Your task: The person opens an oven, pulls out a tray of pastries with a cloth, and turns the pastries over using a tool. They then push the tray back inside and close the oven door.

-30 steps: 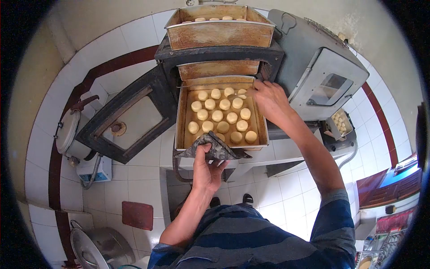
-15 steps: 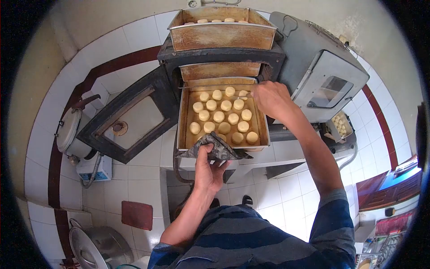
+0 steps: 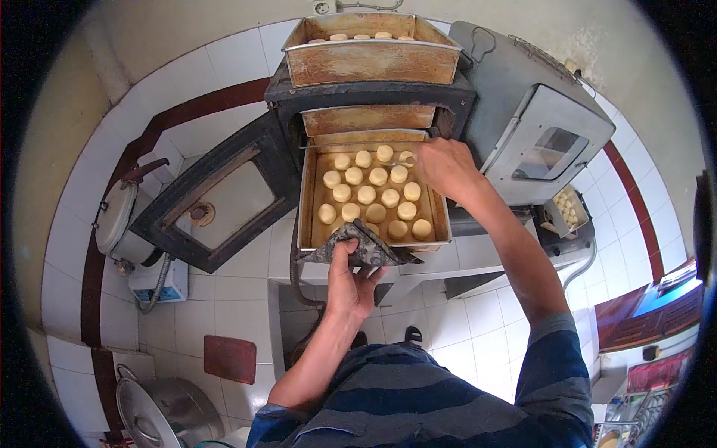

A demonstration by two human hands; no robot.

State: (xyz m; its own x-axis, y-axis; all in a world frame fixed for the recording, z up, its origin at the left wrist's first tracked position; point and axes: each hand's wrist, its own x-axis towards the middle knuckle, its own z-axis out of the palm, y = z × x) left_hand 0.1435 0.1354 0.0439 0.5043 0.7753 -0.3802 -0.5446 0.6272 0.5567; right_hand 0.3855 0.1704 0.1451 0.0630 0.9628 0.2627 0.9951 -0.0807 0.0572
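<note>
A deep metal tray [image 3: 444, 194] with several round pale cookies [image 3: 366, 195] juts out of the open oven [image 3: 373, 92]. My left hand [image 3: 352, 287] grips a dark cloth [image 3: 362, 245] against the tray's front edge, thumb on top. Closed around the handle of a small metal utensil [image 3: 402, 163], my right hand [image 3: 448, 170] is above the tray's right side. The utensil's tip is beside a cookie near the back right corner. The handle inside my fist is hidden.
Another deep tray [image 3: 373, 63] of cookies stands on top of the oven. The oven door [image 3: 216, 194] hangs open at the left. A grey oven [image 3: 553, 142] and a small container of pale pieces [image 3: 567, 209] are at the right. A lidded pot [image 3: 175, 411] stands lower left.
My right hand and the utensil have shifted slightly near the back right cookies. My left hand stays on the cloth at the tray's front edge. The view has moved slightly.
</note>
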